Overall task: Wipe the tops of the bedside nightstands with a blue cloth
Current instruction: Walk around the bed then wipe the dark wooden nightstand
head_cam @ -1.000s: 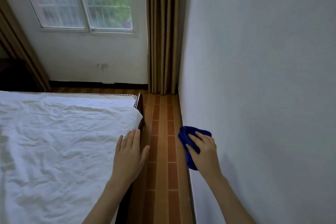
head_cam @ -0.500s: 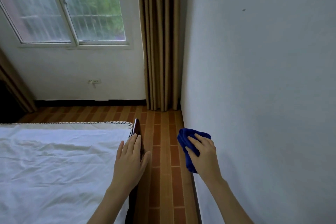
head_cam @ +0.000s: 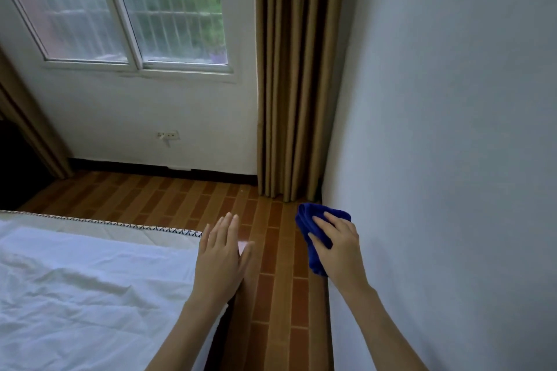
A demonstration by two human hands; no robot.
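Clearly no nightstand shows in this view, so the wiping itself is not yet under way. The right hand (head_cam: 339,245) is closed around a bunched blue cloth (head_cam: 313,238), fingers curled over the wad, and holds it in the air close to the wall (head_cam: 452,159), above the strip of brick-patterned floor (head_cam: 271,280). The left hand (head_cam: 221,259) is spread flat and holds nothing; it sits over the corner of the bed (head_cam: 75,295), at the edge of the white sheet, though whether the palm presses on it cannot be told.

The cloth looks soft, thick and light, like a microfibre rag. It will crumple to whatever shape the fingers give it and should not slip easily. Gripped as a ball it offers only a small patch for wiping, so I judge it better to let it open out and press it down with a flat palm, fingertips pinning the front edge. It needs no careful handling. A curtain (head_cam: 298,69) hangs in the corner beside the window (head_cam: 120,9).
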